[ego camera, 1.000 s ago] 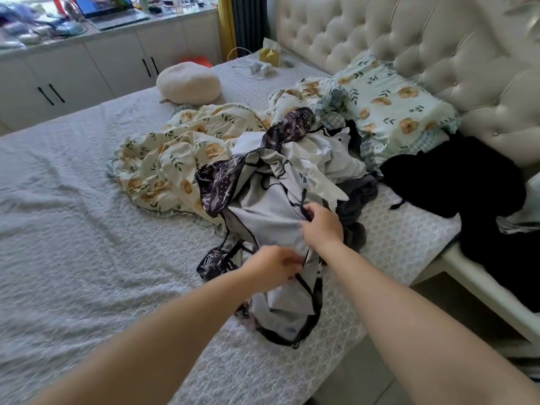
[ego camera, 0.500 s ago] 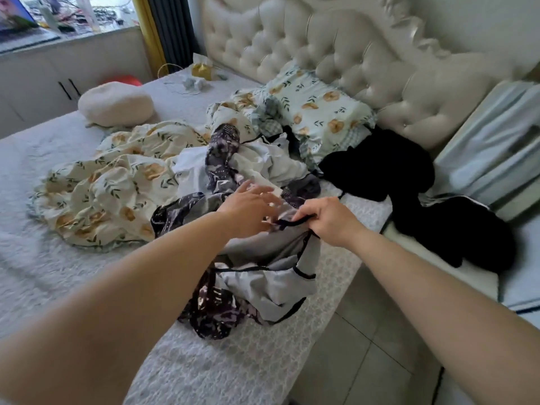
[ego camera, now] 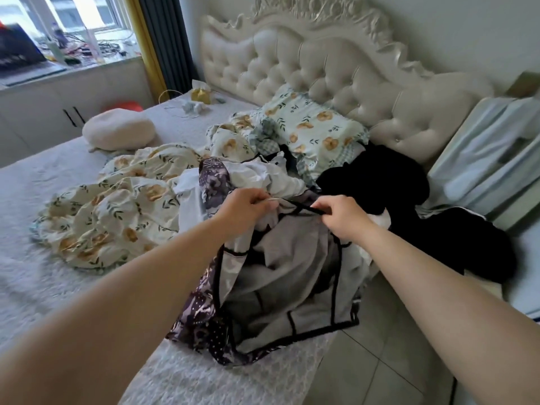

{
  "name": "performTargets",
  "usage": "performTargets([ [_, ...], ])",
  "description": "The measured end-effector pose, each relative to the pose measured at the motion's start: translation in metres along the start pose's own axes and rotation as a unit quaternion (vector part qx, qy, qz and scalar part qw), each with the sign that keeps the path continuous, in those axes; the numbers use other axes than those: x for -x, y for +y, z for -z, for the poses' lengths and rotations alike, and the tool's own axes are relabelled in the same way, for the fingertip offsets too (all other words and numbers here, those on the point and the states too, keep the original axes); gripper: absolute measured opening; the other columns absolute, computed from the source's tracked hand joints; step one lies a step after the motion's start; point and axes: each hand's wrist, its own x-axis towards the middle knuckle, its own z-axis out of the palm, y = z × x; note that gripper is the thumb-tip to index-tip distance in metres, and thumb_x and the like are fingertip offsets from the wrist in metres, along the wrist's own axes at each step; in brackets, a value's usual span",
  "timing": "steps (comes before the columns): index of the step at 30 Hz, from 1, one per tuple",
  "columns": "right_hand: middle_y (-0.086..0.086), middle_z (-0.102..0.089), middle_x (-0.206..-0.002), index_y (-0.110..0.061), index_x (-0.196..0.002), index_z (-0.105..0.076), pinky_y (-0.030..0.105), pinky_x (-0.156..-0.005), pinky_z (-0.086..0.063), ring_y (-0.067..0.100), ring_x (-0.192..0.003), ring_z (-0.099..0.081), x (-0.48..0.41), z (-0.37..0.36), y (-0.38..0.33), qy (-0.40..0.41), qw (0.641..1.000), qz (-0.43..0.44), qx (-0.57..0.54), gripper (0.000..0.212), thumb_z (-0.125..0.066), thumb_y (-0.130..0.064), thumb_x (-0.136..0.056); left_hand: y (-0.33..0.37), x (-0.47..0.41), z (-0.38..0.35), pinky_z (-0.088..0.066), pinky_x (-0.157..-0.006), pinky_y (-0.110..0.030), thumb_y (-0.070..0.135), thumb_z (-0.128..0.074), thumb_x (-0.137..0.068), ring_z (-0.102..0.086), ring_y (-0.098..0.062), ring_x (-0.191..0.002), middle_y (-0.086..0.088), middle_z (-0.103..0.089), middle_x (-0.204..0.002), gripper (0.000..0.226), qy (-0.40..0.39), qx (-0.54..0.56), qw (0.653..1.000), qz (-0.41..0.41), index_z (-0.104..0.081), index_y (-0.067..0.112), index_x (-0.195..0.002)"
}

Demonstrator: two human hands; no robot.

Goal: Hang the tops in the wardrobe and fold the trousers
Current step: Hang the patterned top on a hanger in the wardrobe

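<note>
Crumpled, black-piped grey top (ego camera: 295, 255)

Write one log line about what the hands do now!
left hand: grips grey garment | right hand: pinches its black trim | garment: at bed edge

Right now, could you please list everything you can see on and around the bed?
grey garment: one, grey with black trim, lifted at the near edge of the bed
patterned garment: one, dark purple, beside and under the grey one
white clothes: number unclear, white, middle of the pile
black clothes: number unclear, black, right edge
quilt: one, cream with orange flowers, mid-bed
headboard: one, cream, tufted
pillow: one, pale green floral, against the headboard
round cushion: one, cream, far side
left hand: pinches the grey garment's top edge
right hand: grips its black trim
</note>
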Motion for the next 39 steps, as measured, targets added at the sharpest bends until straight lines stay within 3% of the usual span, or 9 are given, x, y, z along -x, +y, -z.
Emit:
performTargets([
  [4,-0.008,-0.065,-0.107,-0.026,-0.117,-0.062,0.025,-0.083,-0.043,0.007,-0.098,-0.058,-0.001,-0.026,-0.021,-0.063,0.994,0.036,-0.080,0.040,-0.073,-0.034,-0.079,0.001,0.005,0.001,-0.035,-0.056,-0.022,0.032,-0.069,-0.085,-0.043,-0.008,-0.058,0.008,-0.049,-0.060,0.021,0.028,0.042,0.999,0.006,-0.059,0.027,-0.067],
  [8,-0.007,-0.060,-0.072,-0.016,-0.094,-0.071,0.019,-0.064,-0.037,-0.001,-0.065,-0.051,-0.007,-0.037,-0.041,-0.010,0.976,0.057,-0.209,0.011,-0.065,-0.023,-0.087,-0.005,0.014,0.007,-0.040,-0.059,-0.014,0.031,-0.069,-0.085,-0.052,-0.006,-0.065,0.010,-0.057,-0.070,0.010,0.031,-0.009,0.999,-0.005,-0.063,0.023,-0.088],
  [12,0.001,-0.066,-0.079,-0.016,-0.084,-0.071,0.022,-0.075,-0.044,0.005,-0.075,-0.056,-0.003,-0.028,-0.052,-0.033,0.974,0.064,-0.216,0.007,-0.065,-0.017,-0.087,-0.025,0.030,0.016,-0.049,-0.094,-0.037,0.048,-0.044,-0.095,-0.053,-0.022,-0.117,0.003,-0.053,-0.127,0.050,-0.063,0.040,0.991,0.115,-0.045,0.021,-0.137],
  [16,-0.005,-0.067,-0.079,-0.011,-0.088,-0.071,0.020,-0.082,-0.046,0.004,-0.076,-0.058,0.000,-0.023,-0.050,-0.021,0.970,0.057,-0.235,0.005,-0.066,-0.012,-0.086,-0.047,0.043,0.013,-0.036,-0.109,-0.046,0.073,-0.029,-0.085,-0.037,-0.029,-0.134,-0.007,-0.032,-0.151,0.081,-0.148,0.056,0.948,0.276,-0.036,0.019,-0.145],
  [24,-0.012,-0.064,-0.075,-0.012,-0.090,-0.071,0.010,-0.067,-0.042,-0.002,-0.068,-0.056,-0.002,-0.019,-0.025,0.028,0.978,0.019,-0.204,0.008,-0.064,-0.015,-0.089,-0.056,0.045,0.013,-0.039,-0.069,-0.025,0.028,-0.063,-0.091,-0.053,-0.018,-0.077,0.001,-0.057,-0.081,0.004,0.009,0.114,0.985,0.125,-0.060,0.024,-0.091],
  [27,-0.011,-0.060,-0.069,-0.011,-0.089,-0.070,0.019,-0.065,-0.040,0.003,-0.065,-0.051,-0.004,-0.024,-0.019,0.035,0.982,-0.001,-0.184,0.007,-0.065,-0.016,-0.088,-0.050,0.040,0.014,-0.039,-0.066,-0.026,0.020,-0.068,-0.086,-0.052,-0.020,-0.076,0.000,-0.057,-0.079,0.012,0.053,0.088,0.990,0.096,-0.056,0.024,-0.086],
  [32,-0.007,-0.063,-0.073,-0.017,-0.080,-0.065,0.024,-0.075,-0.044,0.010,-0.075,-0.056,-0.004,-0.026,-0.022,0.046,0.976,-0.004,-0.214,0.006,-0.070,-0.015,-0.084,-0.026,0.040,0.015,-0.041,-0.085,-0.020,0.030,-0.074,-0.081,-0.052,-0.014,-0.106,0.003,-0.054,-0.117,0.068,-0.009,0.077,0.990,0.114,-0.041,0.022,-0.139],
  [35,-0.006,-0.063,-0.075,-0.018,-0.078,-0.064,0.021,-0.077,-0.045,0.008,-0.074,-0.057,-0.001,-0.023,-0.027,0.015,0.972,0.005,-0.233,0.010,-0.071,-0.011,-0.082,-0.023,0.041,0.022,-0.043,-0.073,-0.020,0.036,-0.075,-0.079,-0.058,-0.015,-0.089,0.002,-0.061,-0.097,0.037,-0.066,0.021,0.984,0.166,-0.066,0.018,-0.111],
  [39,-0.005,-0.064,-0.079,-0.011,-0.092,-0.067,0.021,-0.082,-0.048,0.006,-0.074,-0.059,0.000,-0.020,-0.025,-0.028,0.962,-0.009,-0.270,0.010,-0.070,-0.010,-0.082,-0.022,0.042,0.028,-0.041,-0.059,-0.018,0.028,-0.069,-0.086,-0.053,-0.015,-0.074,0.001,-0.060,-0.083,0.018,0.068,0.106,0.981,0.148,-0.069,0.019,-0.102],
])
